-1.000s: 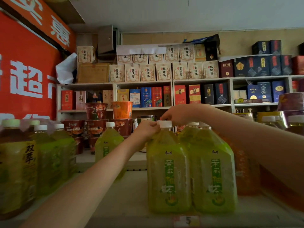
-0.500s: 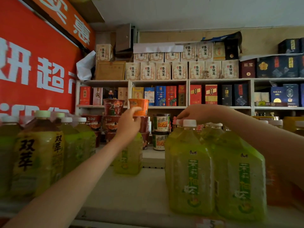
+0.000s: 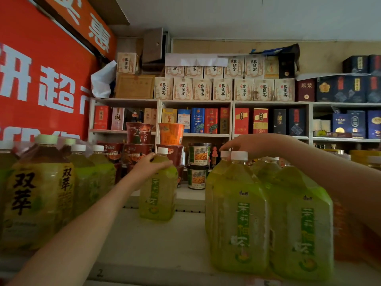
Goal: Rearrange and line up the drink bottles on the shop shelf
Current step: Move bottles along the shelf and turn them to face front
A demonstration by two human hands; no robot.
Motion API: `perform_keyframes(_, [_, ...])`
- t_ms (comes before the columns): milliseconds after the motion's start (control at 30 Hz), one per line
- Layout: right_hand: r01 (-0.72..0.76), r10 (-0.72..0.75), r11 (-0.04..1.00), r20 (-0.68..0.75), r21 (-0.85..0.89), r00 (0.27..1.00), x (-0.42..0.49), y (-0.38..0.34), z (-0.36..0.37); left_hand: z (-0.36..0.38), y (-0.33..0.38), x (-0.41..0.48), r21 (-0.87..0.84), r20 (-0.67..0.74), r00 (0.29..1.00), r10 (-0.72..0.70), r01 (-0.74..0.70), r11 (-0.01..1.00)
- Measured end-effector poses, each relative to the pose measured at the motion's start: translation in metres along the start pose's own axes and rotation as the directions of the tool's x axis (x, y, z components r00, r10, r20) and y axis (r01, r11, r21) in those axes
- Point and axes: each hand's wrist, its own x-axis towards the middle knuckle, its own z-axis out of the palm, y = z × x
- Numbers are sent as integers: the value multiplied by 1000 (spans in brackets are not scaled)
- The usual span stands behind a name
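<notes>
I look across a pale shop shelf at bottle height, with both bare forearms reaching in from below.

My left hand is on a lone green tea bottle that stands upright near the back of the shelf, well apart from the other bottles. The grip is closed round its sloping shoulder just below the white cap, fingers curled over the top and thumb on the near side.

My right hand arches over a block of green tea bottles on the right. Its fingertips come down at the white cap of a bottle in the back row. I cannot tell whether this grip is pinching the cap or only touching it.

At the front of that block, two bottles stand side by side and touching: the front-left bottle and the front-right bottle, labels facing me.

On the far left of the shelf stands a cluster of dark tea bottles, with greener bottles behind them.

Beyond the shelf are stacked noodle cups, two small tubs one on the other, wall shelves of gift boxes, and a red sign with white characters on the left.
</notes>
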Motion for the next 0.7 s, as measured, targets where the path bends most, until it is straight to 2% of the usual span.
perform_keyframes(67, [-7, 7, 1000, 20, 3, 1000, -1, 1, -1, 9, 3, 3, 67, -95, 993, 76, -70, 995])
perform_keyframes(233, [-51, 46, 995, 51, 85, 998, -6, 2, -8, 38, 23, -3, 177, -134, 970, 205, -180, 968])
perform_keyframes(433, [-66, 62, 992, 44, 111, 997, -4, 8, -7, 77, 44, 0, 185, -192, 970, 149, -114, 976])
perform_keyframes(533, [-76, 63, 986, 89, 147, 994, 5, 7, -1, 94, 53, 3, 196, -215, 969, 119, -76, 978])
perform_keyframes(700, [-10, 11, 997, 8, -76, 1000, 13, 6, 1, 107, 55, 8, 121, -187, 980, 69, -46, 992])
